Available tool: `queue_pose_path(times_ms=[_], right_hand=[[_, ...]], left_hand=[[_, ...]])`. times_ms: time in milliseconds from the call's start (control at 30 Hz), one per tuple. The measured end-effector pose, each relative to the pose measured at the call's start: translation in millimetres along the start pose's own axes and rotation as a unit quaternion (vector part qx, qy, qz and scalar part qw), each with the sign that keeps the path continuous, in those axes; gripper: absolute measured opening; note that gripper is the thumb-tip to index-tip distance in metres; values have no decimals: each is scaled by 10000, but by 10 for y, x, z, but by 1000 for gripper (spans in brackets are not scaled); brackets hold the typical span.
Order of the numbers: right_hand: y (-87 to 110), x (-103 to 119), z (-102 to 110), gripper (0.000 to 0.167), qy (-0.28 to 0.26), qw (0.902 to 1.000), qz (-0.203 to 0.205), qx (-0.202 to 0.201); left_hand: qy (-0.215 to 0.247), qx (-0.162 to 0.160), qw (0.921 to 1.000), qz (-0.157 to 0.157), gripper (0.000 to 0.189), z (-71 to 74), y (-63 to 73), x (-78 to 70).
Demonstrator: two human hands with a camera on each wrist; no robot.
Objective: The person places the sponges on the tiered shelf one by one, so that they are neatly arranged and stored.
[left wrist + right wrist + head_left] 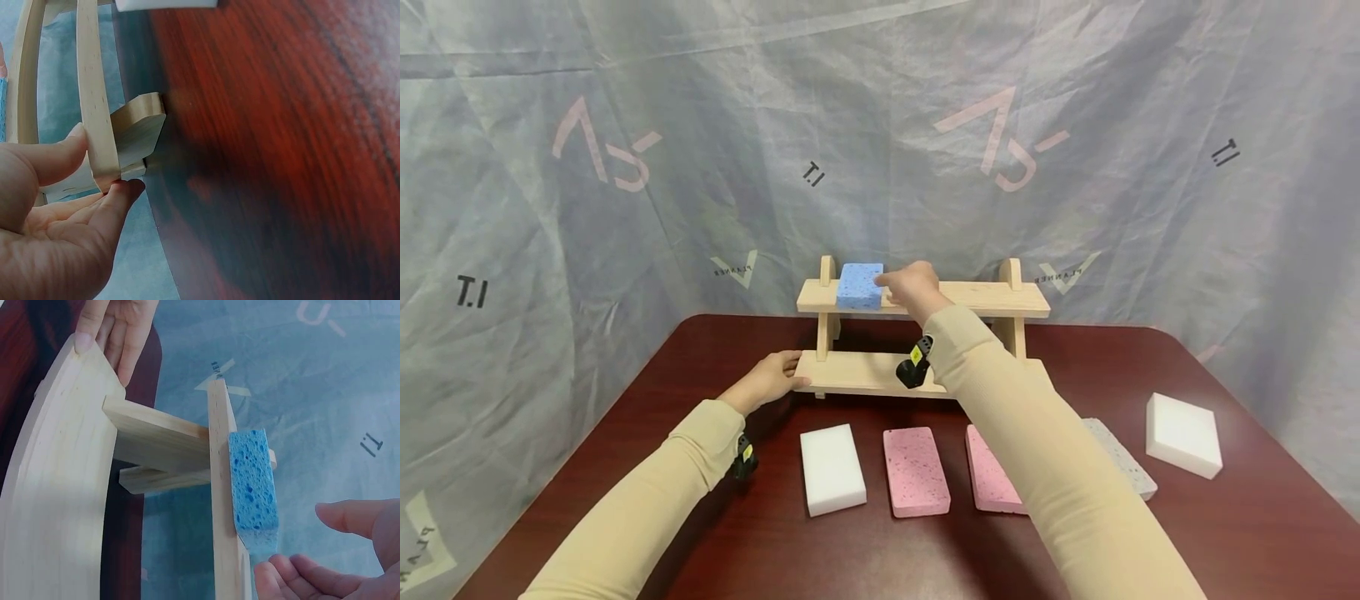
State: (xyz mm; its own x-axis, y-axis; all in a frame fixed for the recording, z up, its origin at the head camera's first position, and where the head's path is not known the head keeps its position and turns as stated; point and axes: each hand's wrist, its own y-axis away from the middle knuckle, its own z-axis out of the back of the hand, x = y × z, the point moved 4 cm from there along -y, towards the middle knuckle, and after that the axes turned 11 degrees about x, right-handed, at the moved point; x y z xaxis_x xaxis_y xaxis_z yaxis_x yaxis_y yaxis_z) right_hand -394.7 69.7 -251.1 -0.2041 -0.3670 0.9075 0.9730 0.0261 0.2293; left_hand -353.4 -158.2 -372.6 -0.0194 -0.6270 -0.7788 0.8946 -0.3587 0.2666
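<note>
A blue sponge (859,285) lies on the left part of the upper board of a two-tier wooden shelf (985,296). My right hand (913,285) is at the sponge's right end. In the right wrist view its thumb and fingers are spread apart, with the fingertips (281,565) close to the end of the blue sponge (255,481). My left hand (763,383) grips the left end of the lower board (857,371), thumb on top. From the left wrist, the fingers (119,200) show against the board's end and underside.
On the dark red table (737,550) before the shelf lie a white sponge (832,469), a pink sponge (917,472), another pink sponge (988,475) partly behind my right arm, and a grey speckled sponge (1123,458). Another white block (1183,435) lies far right. A grey curtain (880,125) hangs behind.
</note>
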Motion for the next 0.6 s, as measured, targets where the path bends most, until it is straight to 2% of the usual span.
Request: queue_pose_path(times_ms=[133,400,600], right_hand=[[-15,5,55,47,58,9999,-41,-93],[3,-2,201,50,-266,9995,11,-156],[41,-28,287,52,-458,9988,103,146]], left_hand=[[18,-2,10000,-10,66,-1,2,3],[40,-4,10000,-5,65,-6,0,-1],[-8,-17,10000,26,65,-1,-7,-9]])
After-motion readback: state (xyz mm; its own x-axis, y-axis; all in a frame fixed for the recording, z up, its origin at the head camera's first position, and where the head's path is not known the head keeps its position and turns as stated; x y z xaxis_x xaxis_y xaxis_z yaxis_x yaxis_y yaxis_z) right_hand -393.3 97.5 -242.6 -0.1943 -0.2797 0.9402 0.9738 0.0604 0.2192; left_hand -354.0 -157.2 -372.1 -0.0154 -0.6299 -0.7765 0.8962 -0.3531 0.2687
